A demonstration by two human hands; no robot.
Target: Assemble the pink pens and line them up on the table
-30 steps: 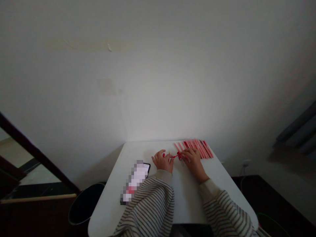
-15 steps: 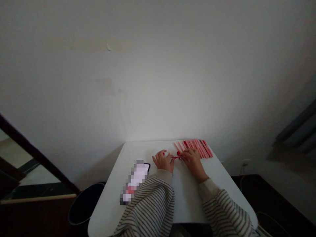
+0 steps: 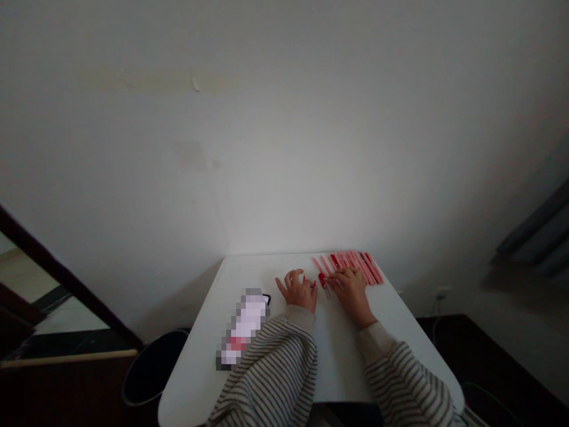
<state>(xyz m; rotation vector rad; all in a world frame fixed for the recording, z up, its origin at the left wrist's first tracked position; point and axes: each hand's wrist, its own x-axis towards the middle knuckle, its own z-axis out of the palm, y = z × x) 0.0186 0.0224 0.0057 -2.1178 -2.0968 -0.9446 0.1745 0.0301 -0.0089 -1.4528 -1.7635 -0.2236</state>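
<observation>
My left hand (image 3: 299, 290) is over the white table, thumb and index finger pinched around a small red piece (image 3: 315, 284) too small to name. Its other fingers are spread. To the right, my right hand (image 3: 350, 292) is closed, fingertips together at a red rounded piece (image 3: 322, 279) with a thin pale stem. A narrow gap separates the two hands. Beyond the right hand lies a row of slim pink and red pen-like sticks (image 3: 355, 264), side by side; the hand hides some of their near ends.
A phone (image 3: 244, 323), its screen blurred out, lies on the white table (image 3: 338, 356) left of my left forearm. A pale wall stands behind the table. On the floor at left is a dark bucket (image 3: 153, 370). A wall socket (image 3: 443, 292) with a cord is at right.
My left hand has shifted slightly right; the red strand stretched between both hands is no longer seen there. My right hand stays nearly in place, and the red rounded piece shows more fully.
</observation>
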